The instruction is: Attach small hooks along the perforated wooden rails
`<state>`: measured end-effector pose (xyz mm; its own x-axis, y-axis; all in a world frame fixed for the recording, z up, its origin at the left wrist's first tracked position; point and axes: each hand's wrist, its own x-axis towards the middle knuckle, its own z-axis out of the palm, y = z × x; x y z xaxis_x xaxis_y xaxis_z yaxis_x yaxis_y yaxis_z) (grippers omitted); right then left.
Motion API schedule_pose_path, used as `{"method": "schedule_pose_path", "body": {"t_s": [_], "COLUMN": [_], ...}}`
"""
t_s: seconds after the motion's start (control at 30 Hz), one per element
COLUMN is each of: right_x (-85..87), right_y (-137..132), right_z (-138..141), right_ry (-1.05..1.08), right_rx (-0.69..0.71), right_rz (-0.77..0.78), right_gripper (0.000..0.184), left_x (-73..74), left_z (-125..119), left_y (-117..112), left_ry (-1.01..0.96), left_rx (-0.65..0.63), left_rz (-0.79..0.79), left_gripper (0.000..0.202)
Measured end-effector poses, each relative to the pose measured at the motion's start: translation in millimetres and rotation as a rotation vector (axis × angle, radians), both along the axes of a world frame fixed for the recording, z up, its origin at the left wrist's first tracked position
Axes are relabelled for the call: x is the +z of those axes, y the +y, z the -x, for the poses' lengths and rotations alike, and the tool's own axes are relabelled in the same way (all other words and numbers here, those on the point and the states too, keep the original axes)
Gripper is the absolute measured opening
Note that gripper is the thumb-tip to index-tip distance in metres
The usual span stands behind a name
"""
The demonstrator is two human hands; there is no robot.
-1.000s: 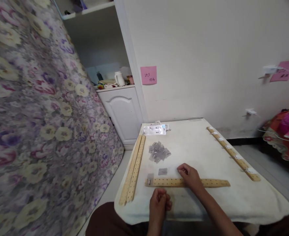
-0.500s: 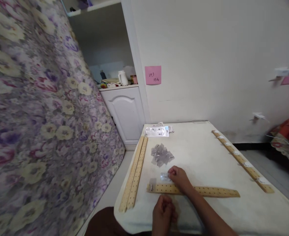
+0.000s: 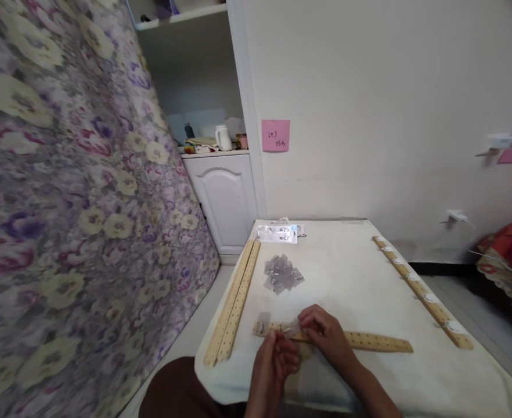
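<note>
Packet [image 3: 292, 328] is up off the table [image 3: 338, 267] now, over the near strip [image 3: 378, 342] toward its L end; 0.5 s ago it lay flat just behind that strip, w/ R hand [image 3: 325, 334] at its edge. R fingertips pinch its R side. L hand [image 3: 276, 355] has come up too, fingers curled, tips at the packet's other end; can't tell if they grip it. So hands are close, w/ packet btwn, not touching each other AFAICT. Means fetching looks done & the work is prob. now two-handed, at the strip. Other packet [image 3: 264, 318] stays put on the strip's L end, overhanging the far edge. Pile [image 3: 282, 273] behind, approx. unchanged. Side strip [image 3: 462, 341] w/ white bits, far R, also as it was.
</note>
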<state>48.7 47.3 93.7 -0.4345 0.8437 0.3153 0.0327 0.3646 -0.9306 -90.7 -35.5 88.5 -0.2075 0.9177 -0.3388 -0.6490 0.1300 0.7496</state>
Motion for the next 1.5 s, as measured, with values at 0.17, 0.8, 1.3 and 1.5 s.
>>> {"method": "schedule_pose_path", "body": {"t_s": [0.17,0.8,1.3,1.5], "right_x": [0.7,-17.1,-40.6,-44.1], "right_y": [-7,27,52,53], "right_z": [-4,4,33,35], "right_ry": [-0.078,-0.204,-0.278,-0.310], "right_rx": [0.032,0.091,0.190,0.116], "right_rz": [-0.073,0.150,0.159,0.169], "right_gripper": [0.010,0.018,0.014,0.015], "left_x": [-1.4,-25.3,-41.1,-41.9], "left_z": [-4,-6,9,12], "left_y": [-2,-11,-17,-9], "left_ry": [0.169,0.787,1.321,1.275], "left_rx": [0.011,0.096,0.024,0.078], "left_rz": [-0.003,-0.034,-0.146,-0.090], "left_gripper": [0.040,0.029,0.018,0.018]}}
